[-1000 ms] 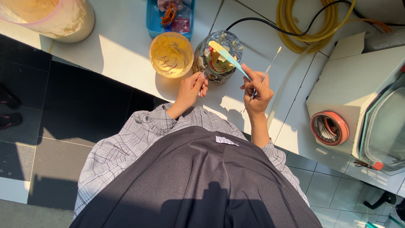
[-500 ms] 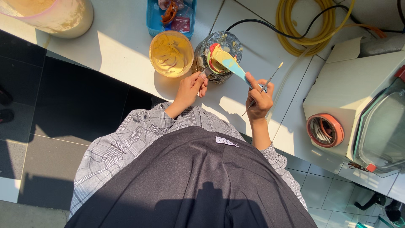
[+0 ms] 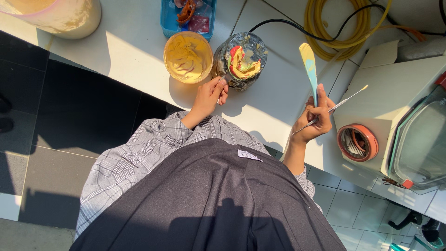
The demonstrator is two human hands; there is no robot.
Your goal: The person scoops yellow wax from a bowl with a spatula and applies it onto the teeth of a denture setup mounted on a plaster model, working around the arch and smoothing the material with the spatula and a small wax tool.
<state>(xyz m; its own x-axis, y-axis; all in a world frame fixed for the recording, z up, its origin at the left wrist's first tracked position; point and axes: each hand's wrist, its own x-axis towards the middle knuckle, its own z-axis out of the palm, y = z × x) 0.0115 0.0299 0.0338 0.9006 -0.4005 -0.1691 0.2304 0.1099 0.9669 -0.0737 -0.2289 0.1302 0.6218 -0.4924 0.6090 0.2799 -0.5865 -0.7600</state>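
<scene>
Head view: left hand (image 3: pixel 210 95), fingers pinched on near rim of foil-wrapped cup (image 3: pixel 241 60) w/ red-yellow mould inside, mid table (image 3: pixel 134 44). Yellow bowl (image 3: pixel 188 56) of paste just left. Right hand (image 3: pixel 316 120) closed round spatula (image 3: pixel 309 69) & thin pick (image 3: pixel 332 109). Blue tray (image 3: pixel 166 18) far side.

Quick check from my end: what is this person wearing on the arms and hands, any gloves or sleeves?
No gloves: the left hand and right hand are bare, with no rings or watch visible. Both arms wear grey plaid shirt sleeves pushed up to about the elbows. A dark apron with a small white label covers the front.
</scene>
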